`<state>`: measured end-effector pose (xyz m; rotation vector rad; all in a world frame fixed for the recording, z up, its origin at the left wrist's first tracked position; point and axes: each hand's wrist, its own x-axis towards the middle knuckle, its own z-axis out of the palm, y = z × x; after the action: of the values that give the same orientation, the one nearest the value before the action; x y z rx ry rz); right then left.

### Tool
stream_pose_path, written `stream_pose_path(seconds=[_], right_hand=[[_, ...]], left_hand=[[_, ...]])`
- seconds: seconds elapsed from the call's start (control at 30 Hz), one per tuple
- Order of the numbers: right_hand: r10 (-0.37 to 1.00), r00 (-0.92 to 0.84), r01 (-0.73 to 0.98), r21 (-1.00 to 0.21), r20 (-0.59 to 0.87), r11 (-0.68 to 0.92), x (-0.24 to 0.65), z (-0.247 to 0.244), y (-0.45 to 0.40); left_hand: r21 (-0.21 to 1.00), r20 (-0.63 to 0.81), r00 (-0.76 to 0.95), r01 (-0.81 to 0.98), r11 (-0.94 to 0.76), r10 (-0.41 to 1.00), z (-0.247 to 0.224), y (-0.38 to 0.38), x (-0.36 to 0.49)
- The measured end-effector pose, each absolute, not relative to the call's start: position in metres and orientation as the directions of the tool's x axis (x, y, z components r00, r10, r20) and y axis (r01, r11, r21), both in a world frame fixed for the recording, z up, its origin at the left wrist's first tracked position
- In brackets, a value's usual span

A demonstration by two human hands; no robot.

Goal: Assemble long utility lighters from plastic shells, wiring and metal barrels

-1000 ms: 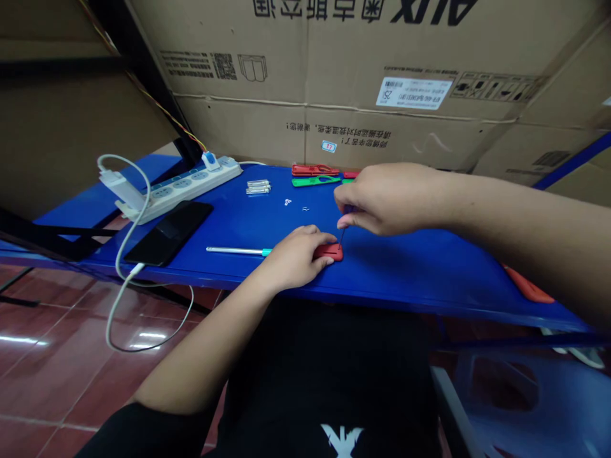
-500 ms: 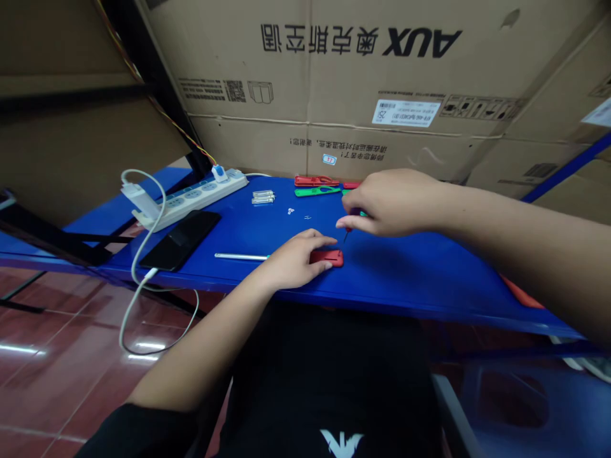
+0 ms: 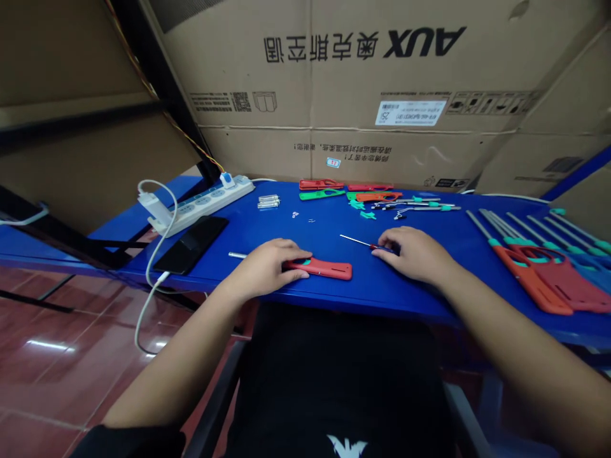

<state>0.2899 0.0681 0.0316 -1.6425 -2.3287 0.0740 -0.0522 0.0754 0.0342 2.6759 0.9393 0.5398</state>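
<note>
Currently | left hand: fingers curling over red plastic casing, lying crosswise | right hand: fingers pinching small screwdriver, shaft pointing left above casing's right end

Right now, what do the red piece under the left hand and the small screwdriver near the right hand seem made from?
The red piece looks like moulded plastic or rubber: matte, with smooth rounded edges. The screwdriver's thin shaft looks like bright steel, from its straight metallic glint; its small handle, partly behind the right hand, seems plastic, but that is too small to tell.
</note>
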Motion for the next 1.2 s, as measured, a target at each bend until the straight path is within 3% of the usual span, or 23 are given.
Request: stream_pose_path(seconds=[0.17,0.23,0.3,0.5,0.7,0.77,0.83,0.97,1.07,1.2], right_hand=[[0.896,-0.330,0.903,-0.179,0.299,0.392,0.258,0.045,0.036],[0.788,-0.495,0.796,-0.172,0.366,0.580,0.240,0.047,0.016],[0.731,-0.540,0.762,-0.128,0.416,0.635,0.224,0.043,-0.005],[0.646,-0.358,0.789,-0.152,0.674,0.595,0.207,0.022,-0.045],[0.591,-0.151,0.883,-0.160,0.792,0.440,0.259,0.031,-0.045],[0.553,-0.022,0.965,-0.127,0.833,0.230,0.292,0.030,-0.047],[0.542,0.110,0.993,-0.112,0.833,-0.030,0.324,0.024,-0.053],[0.697,0.348,0.926,-0.116,0.627,-0.358,0.366,0.008,-0.065],[0.842,0.329,0.939,-0.057,0.427,-0.339,0.378,0.006,-0.063],[0.955,0.261,0.965,-0.009,0.139,-0.262,0.383,0.018,-0.044]], left_hand=[[0.065,0.327,0.792,0.525,-0.849,0.515,0.033,0.067,-0.038],[-0.044,0.376,0.795,0.529,-0.847,0.477,0.036,0.058,-0.032],[-0.125,0.424,0.803,0.511,-0.851,0.420,0.039,0.049,-0.026],[-0.203,0.524,0.815,0.401,-0.894,0.246,0.047,0.031,0.000],[-0.314,0.631,0.772,0.338,-0.887,0.070,0.086,0.052,0.035],[-0.249,0.741,0.669,0.366,-0.897,0.067,0.108,0.075,0.039],[-0.106,0.841,0.518,0.440,-0.892,0.156,0.124,0.105,0.038],[0.089,0.910,0.314,0.490,-0.867,0.271,0.119,0.166,0.031],[0.224,0.857,0.304,0.507,-0.832,0.416,0.089,0.193,0.028],[0.268,0.774,0.398,0.498,-0.825,0.492,0.058,0.207,0.021]])
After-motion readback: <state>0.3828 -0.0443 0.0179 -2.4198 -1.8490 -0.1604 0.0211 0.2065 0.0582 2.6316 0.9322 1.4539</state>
